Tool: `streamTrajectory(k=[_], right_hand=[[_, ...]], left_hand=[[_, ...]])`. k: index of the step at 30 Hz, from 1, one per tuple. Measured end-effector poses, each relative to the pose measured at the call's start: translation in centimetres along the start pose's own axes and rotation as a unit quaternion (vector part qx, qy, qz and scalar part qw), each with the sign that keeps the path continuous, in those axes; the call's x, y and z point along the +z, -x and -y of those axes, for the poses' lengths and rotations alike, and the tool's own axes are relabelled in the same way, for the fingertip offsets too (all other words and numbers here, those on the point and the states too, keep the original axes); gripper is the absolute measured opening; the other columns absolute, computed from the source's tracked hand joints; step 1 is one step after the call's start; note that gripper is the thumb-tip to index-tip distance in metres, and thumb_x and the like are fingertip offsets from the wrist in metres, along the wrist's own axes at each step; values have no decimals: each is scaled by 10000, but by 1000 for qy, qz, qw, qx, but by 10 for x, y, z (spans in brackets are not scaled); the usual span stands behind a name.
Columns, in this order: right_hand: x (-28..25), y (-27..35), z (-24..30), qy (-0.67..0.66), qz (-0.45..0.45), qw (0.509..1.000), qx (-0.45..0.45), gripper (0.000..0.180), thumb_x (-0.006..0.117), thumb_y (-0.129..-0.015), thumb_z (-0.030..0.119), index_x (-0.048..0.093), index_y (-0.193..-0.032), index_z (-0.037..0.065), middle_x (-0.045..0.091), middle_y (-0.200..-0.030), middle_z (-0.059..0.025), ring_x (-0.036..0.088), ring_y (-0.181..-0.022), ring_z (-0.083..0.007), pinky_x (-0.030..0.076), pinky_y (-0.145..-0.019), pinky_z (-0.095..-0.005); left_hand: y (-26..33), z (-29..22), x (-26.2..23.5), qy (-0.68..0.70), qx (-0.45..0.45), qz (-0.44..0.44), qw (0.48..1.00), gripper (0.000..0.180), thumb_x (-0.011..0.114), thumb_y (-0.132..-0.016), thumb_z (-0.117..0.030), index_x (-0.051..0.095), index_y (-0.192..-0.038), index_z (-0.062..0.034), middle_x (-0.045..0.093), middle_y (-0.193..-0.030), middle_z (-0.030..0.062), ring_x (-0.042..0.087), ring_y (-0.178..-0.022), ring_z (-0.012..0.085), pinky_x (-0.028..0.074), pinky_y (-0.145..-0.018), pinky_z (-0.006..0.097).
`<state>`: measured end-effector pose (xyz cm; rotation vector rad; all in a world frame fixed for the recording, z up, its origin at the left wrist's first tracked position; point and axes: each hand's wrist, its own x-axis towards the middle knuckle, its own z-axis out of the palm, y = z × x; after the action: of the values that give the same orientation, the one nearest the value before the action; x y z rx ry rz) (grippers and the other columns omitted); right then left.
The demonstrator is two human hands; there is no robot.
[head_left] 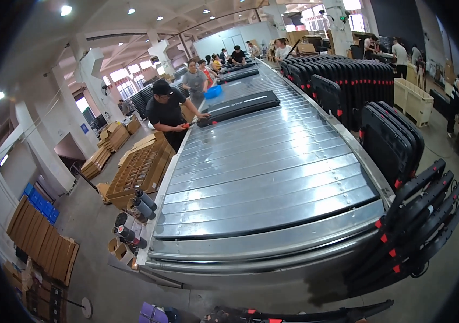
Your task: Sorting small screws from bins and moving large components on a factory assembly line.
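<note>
At the lower edge lies a black frame [305, 314]; neither hand shows.

Bare conveyor [272, 177]; black frames [412, 226] rightward

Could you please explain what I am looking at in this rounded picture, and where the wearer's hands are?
It is one picture from a wide fisheye camera worn on a person's head, which is why straight edges bend near the rim. The wearer's own hands are not in view, so nothing shows as held by them. Ahead runs a long metal slat conveyor in a factory hall. A flat black panel lies on it farther up the line, and a worker in black on the left side leans over and touches its near end. More people stand along the belt beyond. On the right, black folded frames with red tabs lean against the conveyor's end, and more black panels stand in rows behind. On the left are cardboard crates and dark rollers.
</note>
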<state>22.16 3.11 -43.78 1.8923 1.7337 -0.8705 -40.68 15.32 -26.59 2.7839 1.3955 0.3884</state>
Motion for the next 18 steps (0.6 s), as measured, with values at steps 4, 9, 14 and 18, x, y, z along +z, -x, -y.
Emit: streamTrajectory(k=[4, 9, 14, 18], right_hand=[[-11, -14, 52, 11, -34, 999, -41, 371, 603, -741, 268, 631, -1079, 118, 627, -1092, -196, 582, -1034, -375, 499, -873, -435], [-102, 6, 190, -26, -16, 994, -103, 362, 602, -685, 294, 638, -1001, 120, 660, -924, -176, 614, -868, -387, 507, -725, -459], [-331, 58, 364, 72, 79, 981, -162, 418, 677, -682, 371, 626, -996, 99, 656, -938, -195, 625, -874, -349, 502, -727, -454], [-470, 48, 412, 135, -32, 959, -247, 811, 532, -703, 782, 662, -786, -14, 645, -756, -224, 655, -763, -343, 519, -735, -427]], left_hand=[[31, 101, 32, 21, -77, 82, 993, 371, 545, -757, -88, 569, -1127, -86, 586, -1121, 189, 584, -964, 376, 495, -769, 488], [12, 226, -48, -20, -163, 190, 968, 386, 577, -758, -171, 571, -1140, -117, 603, -1046, 146, 600, -933, 352, 494, -789, 458], [40, 365, -127, -206, -219, 215, 929, 375, 605, -759, -252, 609, -1124, -167, 623, -1054, 85, 612, -973, 300, 487, -832, 406], [-71, 442, -224, 78, -277, 179, 941, 233, 636, -727, -186, 627, -910, -42, 645, -859, 202, 611, -851, 401, 485, -695, 457]])
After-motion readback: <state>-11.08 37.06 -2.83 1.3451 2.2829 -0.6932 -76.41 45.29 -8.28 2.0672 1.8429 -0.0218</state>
